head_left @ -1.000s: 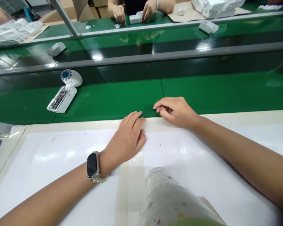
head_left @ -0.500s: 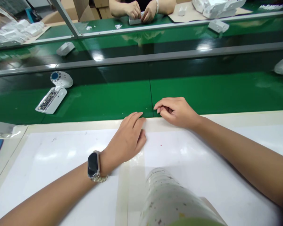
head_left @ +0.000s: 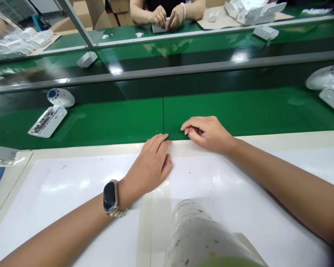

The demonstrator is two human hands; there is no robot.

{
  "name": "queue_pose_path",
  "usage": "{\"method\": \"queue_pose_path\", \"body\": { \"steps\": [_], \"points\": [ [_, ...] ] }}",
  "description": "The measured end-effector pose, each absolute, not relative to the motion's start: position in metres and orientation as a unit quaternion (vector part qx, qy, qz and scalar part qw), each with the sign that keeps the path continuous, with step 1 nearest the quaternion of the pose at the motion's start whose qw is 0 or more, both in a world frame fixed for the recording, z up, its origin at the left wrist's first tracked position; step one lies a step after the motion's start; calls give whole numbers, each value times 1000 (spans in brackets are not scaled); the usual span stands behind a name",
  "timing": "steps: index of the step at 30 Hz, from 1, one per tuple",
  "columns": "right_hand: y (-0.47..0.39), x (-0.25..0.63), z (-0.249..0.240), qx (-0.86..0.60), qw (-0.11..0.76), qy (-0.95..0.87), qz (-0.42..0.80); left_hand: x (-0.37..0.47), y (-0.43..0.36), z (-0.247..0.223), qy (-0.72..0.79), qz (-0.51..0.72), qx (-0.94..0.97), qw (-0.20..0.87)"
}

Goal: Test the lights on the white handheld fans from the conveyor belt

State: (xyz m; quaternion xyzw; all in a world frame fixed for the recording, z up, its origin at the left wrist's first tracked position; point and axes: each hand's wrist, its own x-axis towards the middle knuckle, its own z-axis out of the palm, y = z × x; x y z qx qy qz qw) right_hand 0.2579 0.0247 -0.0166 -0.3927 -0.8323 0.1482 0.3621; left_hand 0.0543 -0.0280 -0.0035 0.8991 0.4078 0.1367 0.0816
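Observation:
My left hand (head_left: 151, 161) rests on the near edge of the white worktop (head_left: 80, 207), palm down, fingers stretched out and holding nothing. A watch (head_left: 110, 196) is on that wrist. My right hand (head_left: 208, 131) lies at the same edge with its fingers loosely curled in, and nothing shows in them. Just beyond both hands runs a green conveyor belt (head_left: 122, 118). On it, well left of my hands, sits a white hinged device (head_left: 51, 115) with a round head and a strip of small parts. A similar white device (head_left: 327, 83) is at the right, partly cut off.
A printed cylinder-like object (head_left: 206, 237) rises close in front of me. Across a grey rail (head_left: 183, 68), white housings (head_left: 87, 59) ride a second belt. A co-worker's hands (head_left: 168, 18) work on a white piece. White parts (head_left: 25, 40) are heaped at far left.
The near belt has carried the white device and the belt seam left, and the right device further into view. Housings on the far belt have shifted right. My hands stay put.

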Motion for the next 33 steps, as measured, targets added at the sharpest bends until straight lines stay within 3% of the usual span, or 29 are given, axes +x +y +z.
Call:
{"method": "queue_pose_path", "body": {
  "steps": [13,18,21,28,33],
  "points": [
    [2,249,-12,-400,454,-767,215,54,-28,-3,417,145,893,87],
    [-43,254,38,-391,508,-687,341,52,-28,-5,408,165,896,68],
    [-83,262,76,-334,493,-700,394,50,-27,-8,396,190,896,61],
    [-133,249,95,-297,369,-858,197,47,-27,-11,414,207,885,60],
    [-133,243,75,-290,376,-868,147,47,-29,-9,427,205,878,66]
  ]
}}
